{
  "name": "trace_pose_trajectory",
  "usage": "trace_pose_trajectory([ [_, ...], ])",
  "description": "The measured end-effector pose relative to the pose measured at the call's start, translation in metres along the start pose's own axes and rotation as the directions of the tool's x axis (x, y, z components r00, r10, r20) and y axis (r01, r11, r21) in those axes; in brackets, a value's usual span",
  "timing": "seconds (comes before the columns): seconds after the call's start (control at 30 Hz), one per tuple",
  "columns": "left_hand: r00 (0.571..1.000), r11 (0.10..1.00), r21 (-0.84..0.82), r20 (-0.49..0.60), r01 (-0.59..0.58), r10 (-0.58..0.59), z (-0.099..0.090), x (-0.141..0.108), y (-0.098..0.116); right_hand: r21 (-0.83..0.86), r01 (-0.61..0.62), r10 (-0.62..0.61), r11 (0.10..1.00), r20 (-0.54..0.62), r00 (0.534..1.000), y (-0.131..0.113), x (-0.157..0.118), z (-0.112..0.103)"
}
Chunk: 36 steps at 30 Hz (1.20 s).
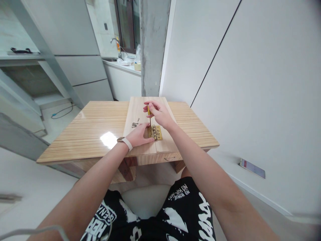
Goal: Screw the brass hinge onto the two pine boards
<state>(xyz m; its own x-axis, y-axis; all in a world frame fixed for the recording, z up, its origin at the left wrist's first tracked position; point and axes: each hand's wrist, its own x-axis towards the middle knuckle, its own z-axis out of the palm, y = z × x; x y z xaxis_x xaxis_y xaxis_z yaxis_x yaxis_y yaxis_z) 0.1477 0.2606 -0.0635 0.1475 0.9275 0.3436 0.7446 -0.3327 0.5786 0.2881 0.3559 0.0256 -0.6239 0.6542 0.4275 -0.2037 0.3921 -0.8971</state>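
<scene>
A brass hinge [158, 133] lies unfolded across the seam between two pale wooden boards [137, 110]. My left hand [138, 135] rests on the left board, its thumb and fingers closed around the hinge's left leaf from below and above. Held upright in my right hand [158, 112] is a screwdriver [148, 110] with a yellow handle. Its shaft points straight down to the upper part of the left leaf; whether a screw sits under the tip is too small to make out. Several loose screws [134, 125] lie on the left board, just beyond my left hand.
The boards lie on a glossy striped wooden table [100, 117] with a small drawer [170, 156] at its front. A white wall [240, 83] rises close on the right, with a socket strip or panel [252, 168] low on it. A concrete pillar [154, 50] stands behind the table.
</scene>
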Motion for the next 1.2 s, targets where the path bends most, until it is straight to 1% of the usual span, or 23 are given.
trace_pose_trajectory([
  [0.1,1.000,1.000,0.007,0.000,-0.002,0.002,0.0004,0.0000,-0.0006,0.016,-0.005,0.004,1.000,0.016,1.000,-0.0007,0.0003,-0.0004],
  [0.3,1.000,1.000,-0.005,-0.008,0.005,-0.005,0.0016,-0.0006,-0.0014,0.012,-0.041,0.041,0.999,-0.034,0.999,-0.0050,0.0006,0.0004],
  [0.53,1.000,1.000,-0.012,-0.004,0.012,-0.012,-0.0003,-0.0007,0.0020,-0.020,-0.024,0.022,1.000,-0.096,0.995,-0.0022,0.0013,0.0003],
  [0.8,1.000,1.000,-0.004,-0.001,0.009,-0.009,-0.0018,-0.0007,0.0042,-0.057,-0.012,0.005,0.998,-0.119,0.993,-0.0062,0.0018,0.0031],
  [0.97,1.000,1.000,0.008,0.001,-0.005,0.005,-0.0007,-0.0001,0.0021,-0.042,-0.015,0.011,0.999,-0.092,0.996,-0.0038,0.0006,0.0045],
  [1.1,1.000,1.000,0.015,-0.004,-0.007,0.007,-0.0003,0.0001,-0.0001,-0.045,-0.019,0.018,0.999,-0.018,1.000,-0.0053,-0.0010,0.0037],
  [1.2,1.000,1.000,0.004,-0.006,-0.010,0.010,0.0003,0.0002,-0.0018,-0.008,-0.027,0.028,1.000,0.039,0.999,-0.0068,-0.0015,0.0012],
])
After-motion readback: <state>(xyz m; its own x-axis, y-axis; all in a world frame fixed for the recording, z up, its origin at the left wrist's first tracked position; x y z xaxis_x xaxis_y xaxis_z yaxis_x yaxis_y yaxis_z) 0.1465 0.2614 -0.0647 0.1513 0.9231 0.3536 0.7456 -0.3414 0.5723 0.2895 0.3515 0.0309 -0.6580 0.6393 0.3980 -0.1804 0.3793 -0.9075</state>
